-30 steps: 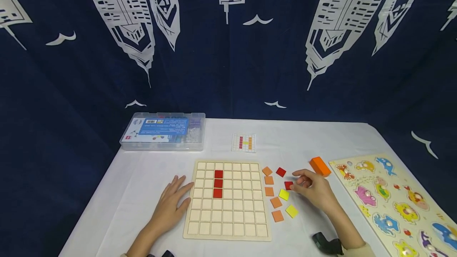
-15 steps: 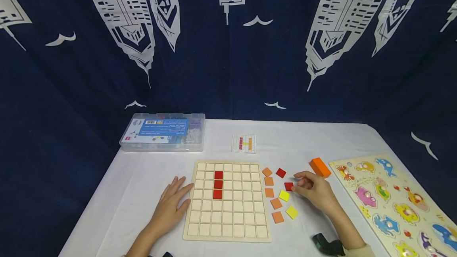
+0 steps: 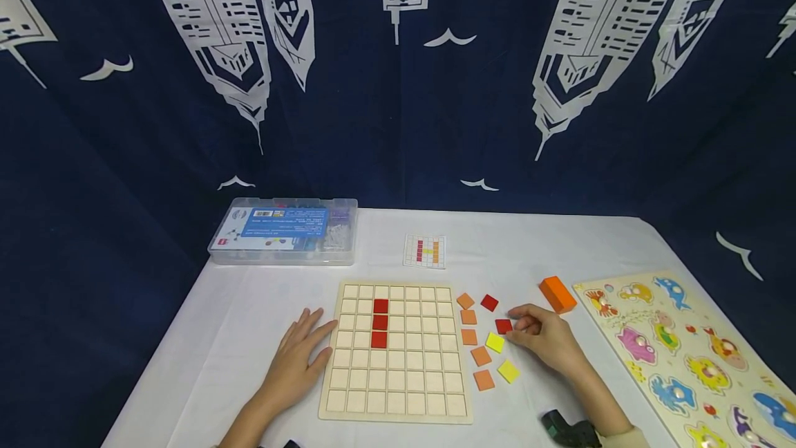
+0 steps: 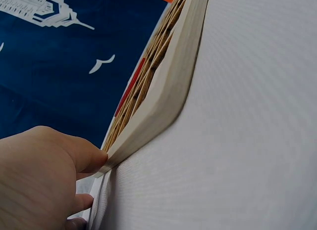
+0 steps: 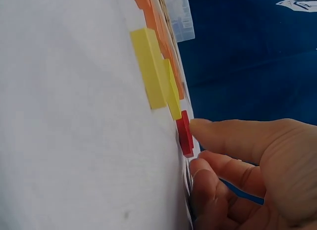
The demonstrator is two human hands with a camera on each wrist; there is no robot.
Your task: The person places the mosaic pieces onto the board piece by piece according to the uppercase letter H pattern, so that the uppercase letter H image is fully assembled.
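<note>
In the head view, a wooden grid board (image 3: pixel 395 387) lies on the table with three red tiles (image 3: pixel 380 322) in one column. My left hand (image 3: pixel 297 358) rests beside its left edge, fingers spread; in the left wrist view the thumb touches the board's rim (image 4: pixel 163 99). My right hand (image 3: pixel 550 337) is at a loose red tile (image 3: pixel 503 326), with the thumb tip at its edge and the other fingers loosely bent. The right wrist view shows the thumb against or just beside this red tile (image 5: pixel 185 134); contact is unclear. Another red tile (image 3: pixel 489 303) lies farther back.
Several orange tiles (image 3: pixel 469 337) line the board's right side, near two yellow tiles (image 3: pixel 508 371). A pattern card (image 3: pixel 425 252) and a clear plastic case (image 3: pixel 282 232) stand behind. To the right are an orange block (image 3: pixel 557 294) and an animal puzzle board (image 3: pixel 678 334).
My right hand's fingers have shifted slightly lower and closer to the loose red tile. The left hand and the tiles on the board have stayed put.
</note>
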